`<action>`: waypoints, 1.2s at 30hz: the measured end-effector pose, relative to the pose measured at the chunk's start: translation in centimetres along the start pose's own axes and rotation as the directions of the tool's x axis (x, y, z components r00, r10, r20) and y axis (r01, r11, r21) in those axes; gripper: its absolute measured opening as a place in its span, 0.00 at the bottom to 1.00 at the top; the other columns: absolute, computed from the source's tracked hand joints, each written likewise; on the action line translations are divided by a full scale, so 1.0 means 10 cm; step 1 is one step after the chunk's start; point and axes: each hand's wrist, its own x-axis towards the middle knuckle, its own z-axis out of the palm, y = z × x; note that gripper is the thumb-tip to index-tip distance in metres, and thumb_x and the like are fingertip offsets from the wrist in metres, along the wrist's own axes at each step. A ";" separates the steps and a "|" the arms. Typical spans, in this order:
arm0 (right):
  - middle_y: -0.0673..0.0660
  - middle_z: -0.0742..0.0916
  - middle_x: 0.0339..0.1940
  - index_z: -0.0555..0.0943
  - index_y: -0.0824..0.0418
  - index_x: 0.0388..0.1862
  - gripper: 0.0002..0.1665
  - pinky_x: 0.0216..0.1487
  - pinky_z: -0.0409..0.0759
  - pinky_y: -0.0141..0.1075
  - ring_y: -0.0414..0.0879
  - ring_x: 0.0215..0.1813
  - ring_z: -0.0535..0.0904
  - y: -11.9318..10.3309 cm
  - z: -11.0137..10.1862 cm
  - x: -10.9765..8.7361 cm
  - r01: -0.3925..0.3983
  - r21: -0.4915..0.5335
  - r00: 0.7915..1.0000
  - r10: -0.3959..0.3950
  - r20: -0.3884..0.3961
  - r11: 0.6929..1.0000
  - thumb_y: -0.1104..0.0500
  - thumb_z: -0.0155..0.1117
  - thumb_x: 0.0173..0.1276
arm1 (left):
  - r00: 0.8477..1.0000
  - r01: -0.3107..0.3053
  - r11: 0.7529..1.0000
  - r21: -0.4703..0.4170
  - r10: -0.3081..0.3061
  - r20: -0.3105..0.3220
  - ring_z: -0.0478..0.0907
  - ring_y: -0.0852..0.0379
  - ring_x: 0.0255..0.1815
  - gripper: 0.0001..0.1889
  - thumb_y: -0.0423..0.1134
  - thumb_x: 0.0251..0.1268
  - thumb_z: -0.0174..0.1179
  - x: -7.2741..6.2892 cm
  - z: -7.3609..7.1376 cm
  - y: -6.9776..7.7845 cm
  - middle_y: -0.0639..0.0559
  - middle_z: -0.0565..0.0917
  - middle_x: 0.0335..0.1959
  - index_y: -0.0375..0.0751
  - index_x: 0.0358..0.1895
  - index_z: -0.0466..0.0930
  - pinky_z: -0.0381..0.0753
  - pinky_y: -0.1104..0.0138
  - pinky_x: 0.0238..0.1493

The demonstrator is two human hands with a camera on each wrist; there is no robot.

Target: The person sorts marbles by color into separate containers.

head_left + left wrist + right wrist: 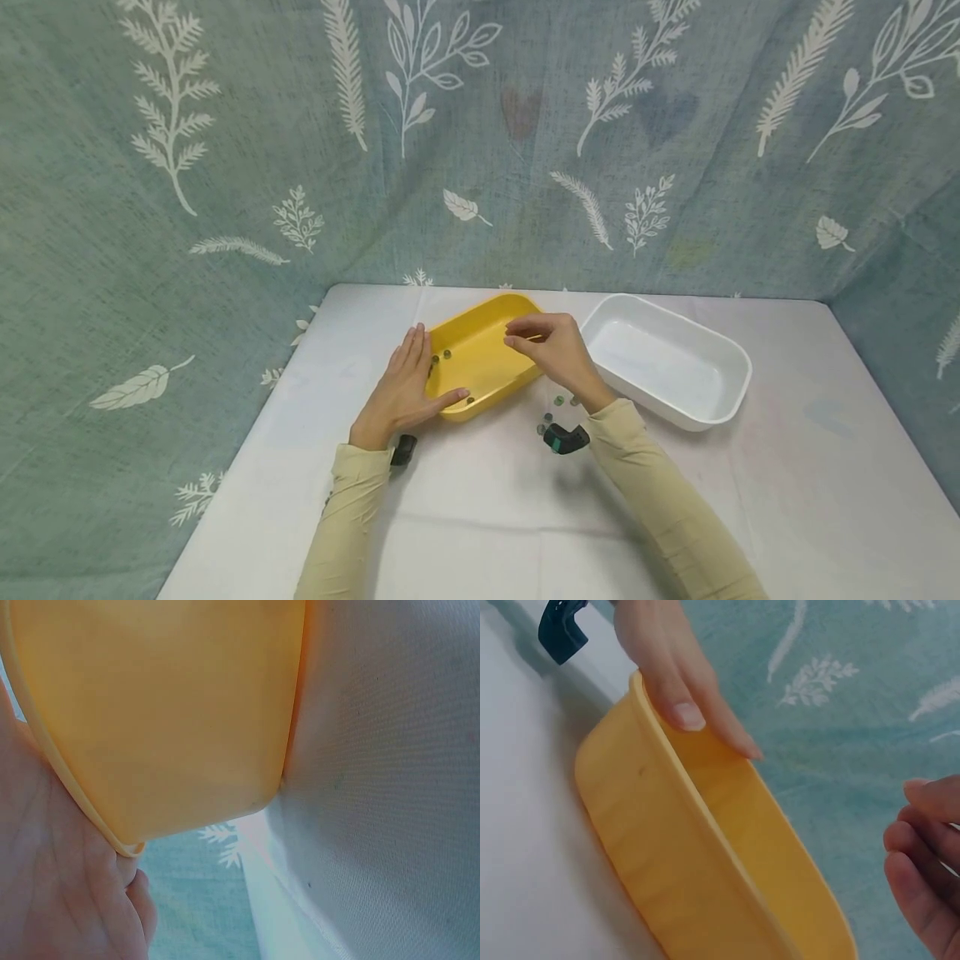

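A yellow tray [487,367] holds several small dark green glass-like pieces [447,354] at its left end and near corner. My left hand [401,387] rests on the tray's left end, its fingers straight along the rim and its thumb over the near corner. In the left wrist view the palm [67,885] lies against the yellow rim. Above the tray's right part hovers my right hand [551,346], fingers bent and thumb close to the index fingertip. Nothing shows between those fingertips [922,791] in the right wrist view.
A white tray [667,362] stands to the right of the yellow one. Several green pieces [559,401] lie on the white tablecloth [480,500] below the right wrist, near its black wrist camera [566,439]. A leaf-patterned curtain [480,167] hangs behind the table.
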 end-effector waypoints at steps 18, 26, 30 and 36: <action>0.60 0.93 0.43 0.90 0.65 0.46 0.10 0.47 0.87 0.29 0.51 0.44 0.89 0.27 -0.31 -0.49 -0.067 -0.016 0.997 0.066 -0.038 0.998 0.63 0.74 0.67 | 1.000 -0.011 1.000 0.004 0.011 -0.006 0.32 0.44 0.89 0.66 0.81 0.61 0.51 0.00 -0.01 0.00 0.42 0.32 0.87 0.33 0.84 0.35 0.42 0.45 0.87; 0.60 0.93 0.42 0.90 0.65 0.45 0.11 0.45 0.86 0.27 0.49 0.44 0.90 0.44 -0.31 -0.66 -0.126 -0.009 0.991 0.126 -0.052 0.992 0.61 0.75 0.66 | 1.000 -0.006 1.000 -0.005 0.006 0.002 0.31 0.44 0.89 0.66 0.82 0.60 0.50 0.00 0.00 -0.01 0.44 0.31 0.87 0.35 0.84 0.33 0.41 0.46 0.87; 0.58 0.93 0.42 0.91 0.64 0.45 0.11 0.45 0.85 0.27 0.48 0.43 0.89 0.51 -0.29 -0.72 -0.158 -0.025 0.986 0.156 -0.061 0.987 0.61 0.76 0.65 | 1.000 -0.006 1.000 -0.001 0.006 0.004 0.31 0.44 0.89 0.67 0.82 0.60 0.50 0.01 0.01 -0.01 0.44 0.31 0.87 0.35 0.84 0.33 0.41 0.45 0.87; 0.56 0.94 0.42 0.91 0.60 0.43 0.09 0.46 0.85 0.27 0.46 0.44 0.88 0.56 -0.26 -0.79 -0.185 -0.070 0.981 0.180 -0.068 0.980 0.61 0.77 0.64 | 1.000 -0.005 1.000 0.006 0.005 0.003 0.31 0.44 0.89 0.67 0.82 0.60 0.50 0.02 0.01 0.00 0.44 0.31 0.87 0.35 0.84 0.32 0.41 0.46 0.87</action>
